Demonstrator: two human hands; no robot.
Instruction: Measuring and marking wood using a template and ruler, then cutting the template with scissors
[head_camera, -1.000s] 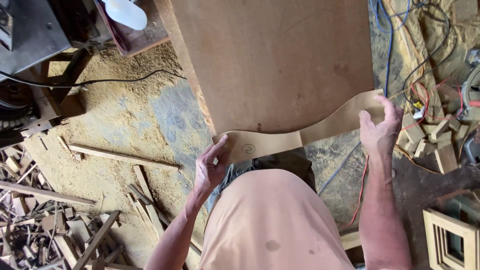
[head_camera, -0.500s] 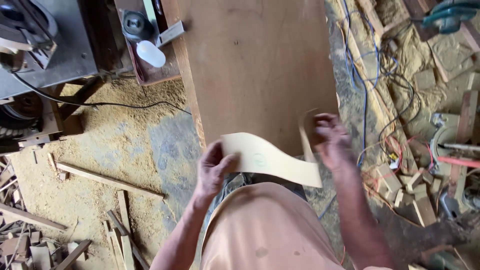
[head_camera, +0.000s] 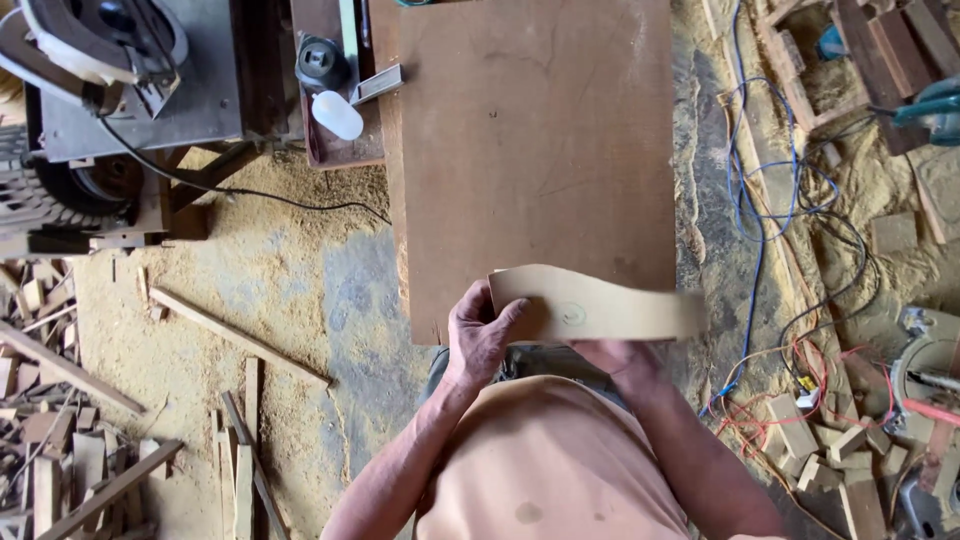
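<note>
Sawdust-covered floor (head_camera: 270, 290), offcuts at left, tangled cables (head_camera: 780, 250) at right. Brown board worktop (head_camera: 530, 140) bare. Left hand (head_camera: 478, 335) grips curved pale wooden template (head_camera: 600, 305) at worktop's near edge; right hand (head_camera: 620, 355) holds it from beneath, mostly hidden.

right hand (head_camera: 620, 355): mostly hidden under curved wooden piece (head_camera: 600, 305) | piece's right end: motion-blurred

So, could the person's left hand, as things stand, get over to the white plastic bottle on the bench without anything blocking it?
Probably not at once: the left hand grips the curved wooden template. Otherwise the brown board lies flat, leaving the way to the white bottle open.
</note>
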